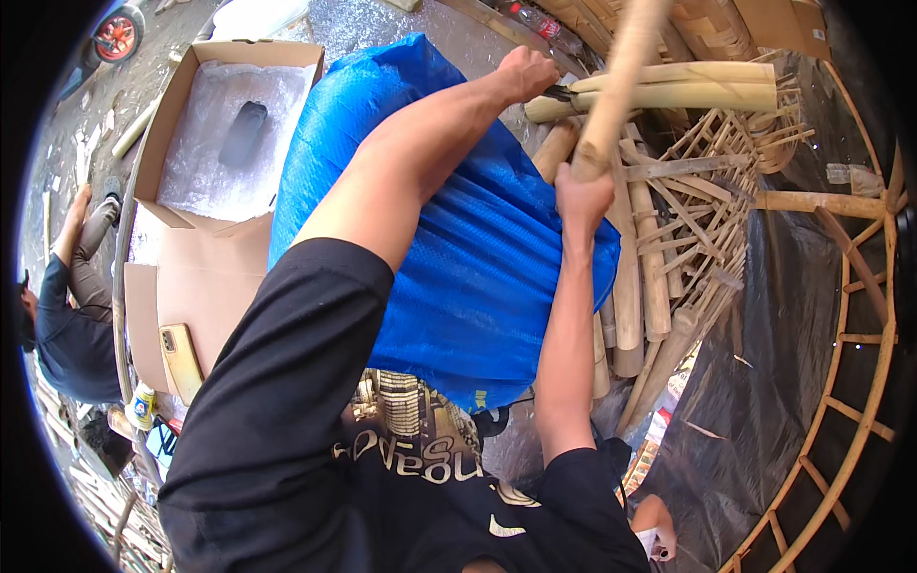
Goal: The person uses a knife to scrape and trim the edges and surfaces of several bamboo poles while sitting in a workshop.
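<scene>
Fingers of the right hand [584, 196] are clamped around an upright bamboo pole [619, 81], while the left hand [527, 73] grips a dark blade [557, 94] against a horizontal bamboo culm [669, 95] beyond the blue tarp [478, 277].

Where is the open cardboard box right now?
In the head view the open cardboard box sits at upper left, beside the blue tarp bundle, with flattened cardboard just below it.

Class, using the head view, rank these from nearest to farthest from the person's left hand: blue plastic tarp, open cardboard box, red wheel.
1. Blue plastic tarp, just below the left hand.
2. Open cardboard box, far left.
3. Red wheel, top-left corner.
</scene>
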The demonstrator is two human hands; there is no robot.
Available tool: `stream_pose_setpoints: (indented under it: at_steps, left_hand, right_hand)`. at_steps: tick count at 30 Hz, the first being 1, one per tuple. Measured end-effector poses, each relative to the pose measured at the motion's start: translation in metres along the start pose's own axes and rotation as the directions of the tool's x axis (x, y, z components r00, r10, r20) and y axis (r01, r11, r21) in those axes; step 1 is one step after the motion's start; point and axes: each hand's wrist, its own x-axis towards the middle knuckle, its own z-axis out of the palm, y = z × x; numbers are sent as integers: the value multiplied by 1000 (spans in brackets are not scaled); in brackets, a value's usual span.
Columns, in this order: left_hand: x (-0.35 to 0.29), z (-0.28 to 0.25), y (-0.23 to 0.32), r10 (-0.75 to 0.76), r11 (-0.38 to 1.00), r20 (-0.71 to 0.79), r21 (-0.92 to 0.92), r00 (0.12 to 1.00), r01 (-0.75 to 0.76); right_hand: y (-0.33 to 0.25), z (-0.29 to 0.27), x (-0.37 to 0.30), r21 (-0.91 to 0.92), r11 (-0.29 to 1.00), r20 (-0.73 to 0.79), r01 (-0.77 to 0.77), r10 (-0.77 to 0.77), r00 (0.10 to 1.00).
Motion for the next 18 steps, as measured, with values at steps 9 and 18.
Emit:
stream_pose_setpoints:
  at_steps: [9, 18]
  left_hand:
    - [10, 0, -4, -89, 996, 65, -15, 994, 90]
    - [23, 22, 8, -347, 938, 330, 106, 878, 331]
  right_hand:
    - [24, 6, 3, -324, 942, 197, -81, 151, 969]
    - [27, 8, 1, -337, 939, 244, -69, 158, 957]
